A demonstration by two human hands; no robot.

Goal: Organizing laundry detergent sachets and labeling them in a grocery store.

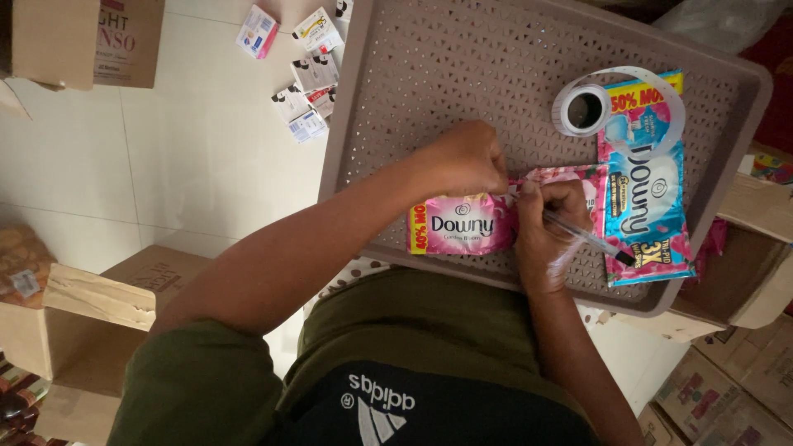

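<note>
1. Your olive sleeve and dark shirt fill the near edge of the view; both forearms reach up over the near edge of the grey perforated crate lid [429, 58]
2. Left hand [467, 158]: fist pressed together, knuckles down on the top edge of the pink sachet [462, 225], pinning it flat
3. Right hand [552, 223]: pinching a pen [588, 238], fingertips at the sachet's right end, pen tip angled toward the lid's near right corner
4. Step, as I read it: marking or labelling the pink sachet. Next move calls for keeping it pinned and flat
5. Blue sachet [646, 186] lies along the lid's right edge, a sticker roll [588, 109] at its top with tape looping over
6. Cardboard boxes [78, 318] around on the floor; contents unclear. Small packets [307, 74] lie scattered off the lid's far left corner
</note>
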